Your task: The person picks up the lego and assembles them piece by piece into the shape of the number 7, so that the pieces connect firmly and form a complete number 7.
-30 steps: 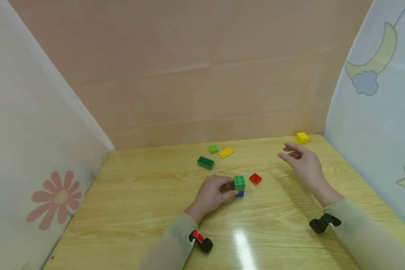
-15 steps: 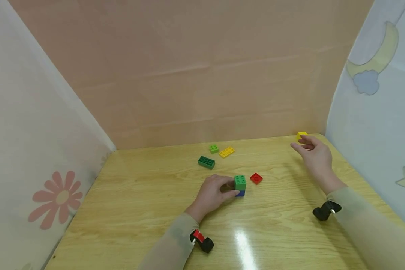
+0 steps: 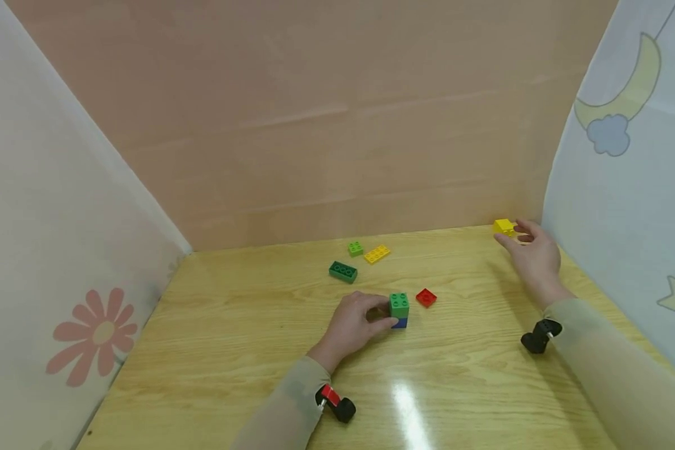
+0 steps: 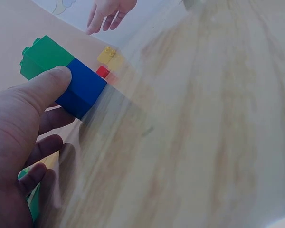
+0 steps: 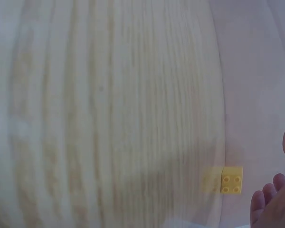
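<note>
My left hand (image 3: 355, 325) pinches a two-brick stack standing on the table, a green brick (image 3: 399, 304) on top of a blue brick (image 4: 80, 89). In the left wrist view the thumb lies across the seam between the two. At the far right my right hand (image 3: 535, 259) hovers with thumb and fingers parted around the near side of a yellow brick (image 3: 503, 227). The right wrist view has this yellow brick (image 5: 232, 180) apart from the fingers, its studs facing the camera. Just right of the stack lies a small red piece (image 3: 426, 297).
Behind the left hand lie a dark green brick (image 3: 343, 271), a lime brick (image 3: 355, 249) and a flat yellow-orange plate (image 3: 377, 254). A beige backdrop (image 3: 337, 156) rises at the wooden table's (image 3: 230, 350) far edge, with printed cloth on both sides.
My right hand has moved away and to the right, up to the yellow brick at the far corner. The left hand and its stack have stayed in place.
</note>
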`<state>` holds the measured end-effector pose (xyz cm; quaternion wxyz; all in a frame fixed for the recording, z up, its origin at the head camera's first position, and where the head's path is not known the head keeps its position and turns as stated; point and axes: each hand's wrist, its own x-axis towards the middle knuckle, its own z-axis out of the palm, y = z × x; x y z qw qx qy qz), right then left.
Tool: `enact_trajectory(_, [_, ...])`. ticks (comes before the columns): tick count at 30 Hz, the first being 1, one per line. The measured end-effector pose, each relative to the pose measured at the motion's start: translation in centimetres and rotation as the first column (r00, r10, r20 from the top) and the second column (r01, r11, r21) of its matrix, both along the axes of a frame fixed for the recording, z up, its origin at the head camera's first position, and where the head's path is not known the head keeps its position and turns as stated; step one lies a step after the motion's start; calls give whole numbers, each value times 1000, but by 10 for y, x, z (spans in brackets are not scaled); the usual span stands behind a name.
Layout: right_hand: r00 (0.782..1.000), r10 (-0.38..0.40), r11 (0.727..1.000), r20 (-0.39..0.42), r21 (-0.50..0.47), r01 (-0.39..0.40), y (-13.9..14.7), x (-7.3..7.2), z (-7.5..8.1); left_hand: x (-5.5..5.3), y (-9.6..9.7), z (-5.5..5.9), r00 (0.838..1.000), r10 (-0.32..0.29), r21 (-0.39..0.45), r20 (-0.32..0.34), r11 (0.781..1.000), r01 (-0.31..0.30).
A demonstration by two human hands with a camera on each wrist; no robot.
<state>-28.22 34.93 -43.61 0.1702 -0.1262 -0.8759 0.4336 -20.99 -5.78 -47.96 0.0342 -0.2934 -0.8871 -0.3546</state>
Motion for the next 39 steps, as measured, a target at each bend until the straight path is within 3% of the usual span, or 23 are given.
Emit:
enact_trajectory(20, [998, 3, 1000, 62, -30, -1, 19, -20, -18, -1, 2, -5, 1000, -7, 15, 11, 1000, 7])
enact_trajectory(32, [998, 25, 997, 54, -77, -21, 30, -35, -30, -1, 1, -4, 1000, -12, 20, 11, 1000, 12])
enact_trajectory(39, [991, 105, 989, 79, -107, -97, 38, -44, -31, -1, 0, -3, 1000, -4, 25, 18, 1000, 3])
